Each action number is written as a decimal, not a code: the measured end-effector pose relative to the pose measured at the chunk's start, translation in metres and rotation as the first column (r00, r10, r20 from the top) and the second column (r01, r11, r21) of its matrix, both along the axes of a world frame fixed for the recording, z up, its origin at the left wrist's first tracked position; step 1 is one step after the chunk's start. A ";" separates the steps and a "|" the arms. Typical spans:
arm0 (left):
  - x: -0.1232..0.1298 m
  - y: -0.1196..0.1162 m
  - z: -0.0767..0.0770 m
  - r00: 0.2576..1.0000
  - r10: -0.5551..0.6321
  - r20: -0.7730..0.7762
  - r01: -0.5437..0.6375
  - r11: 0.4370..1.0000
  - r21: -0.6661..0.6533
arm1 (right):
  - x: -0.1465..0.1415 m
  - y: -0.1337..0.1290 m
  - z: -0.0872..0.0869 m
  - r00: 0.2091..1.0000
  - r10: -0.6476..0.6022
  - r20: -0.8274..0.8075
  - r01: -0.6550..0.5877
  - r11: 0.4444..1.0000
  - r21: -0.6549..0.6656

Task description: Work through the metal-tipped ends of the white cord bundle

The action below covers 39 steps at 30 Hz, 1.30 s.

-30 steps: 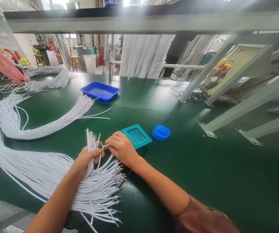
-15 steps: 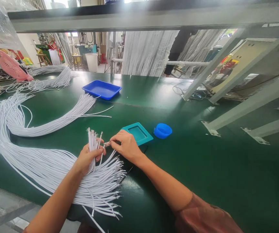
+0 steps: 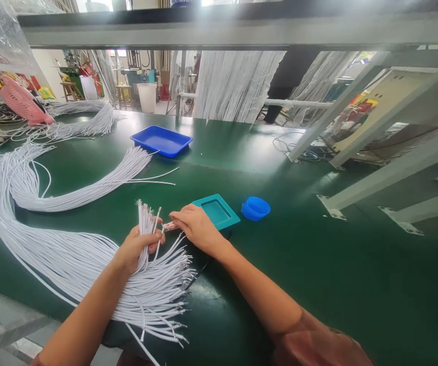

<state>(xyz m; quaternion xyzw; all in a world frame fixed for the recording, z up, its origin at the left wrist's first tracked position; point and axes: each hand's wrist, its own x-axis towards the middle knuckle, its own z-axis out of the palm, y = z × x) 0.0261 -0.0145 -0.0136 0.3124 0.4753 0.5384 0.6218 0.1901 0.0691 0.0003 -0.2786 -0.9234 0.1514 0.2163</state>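
Observation:
Upright in my left hand is a small bunch of white cables, the fingers wrapped round it. Several of these cables end in frayed, metallic-looking tips. My right hand is just to the right, its fingertips pinched on thin copper-coloured strands beside the bunch. One cable leans out from the bunch towards those fingertips. Under both hands a large bundle of white cables sweeps across the table, its loose ends fanned out to the right. Behind my right hand lies a teal tray, partly covered by it.
A small blue bowl stands right of the teal tray. Farther back are a blue tray and another cable bundle. A pink plastic basket-like object is at left. Metal legs stand on the green table at right.
My right hand has shifted slightly left and its fingers have changed their pose; more of the copper-coloured strands shows. My left hand keeps hold of the cables. The camera view has shifted slightly.

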 end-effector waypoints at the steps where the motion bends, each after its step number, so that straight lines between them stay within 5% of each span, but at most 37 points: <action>1: 0.000 -0.001 0.001 1.000 -0.007 -0.007 0.008 1.000 0.024 | 0.000 -0.001 0.003 0.998 0.008 -0.056 -0.011 0.999 -0.052; 10: -0.002 -0.005 -0.001 0.986 -0.123 -0.113 0.140 0.978 0.152 | -0.003 -0.015 0.010 0.960 -0.061 -0.274 -0.055 0.917 -0.396; 20: -0.011 -0.008 -0.006 0.929 -0.304 -0.212 0.346 0.916 0.204 | 0.010 -0.005 0.018 0.941 0.042 -0.334 -0.284 0.634 -0.719; 28: -0.013 -0.008 -0.001 0.941 -0.309 -0.141 0.335 0.915 0.226 | 0.010 -0.007 0.019 0.960 0.086 -0.267 -0.239 0.752 -0.615; 35: -0.011 -0.007 -0.008 0.964 -0.234 -0.124 0.256 0.943 0.211 | 0.011 -0.007 0.026 0.961 0.050 -0.272 -0.238 0.652 -0.719; 39: -0.009 -0.006 -0.007 0.974 -0.198 -0.111 0.213 0.964 0.158 | 0.002 -0.013 0.017 0.977 0.046 -0.209 -0.164 0.790 -0.590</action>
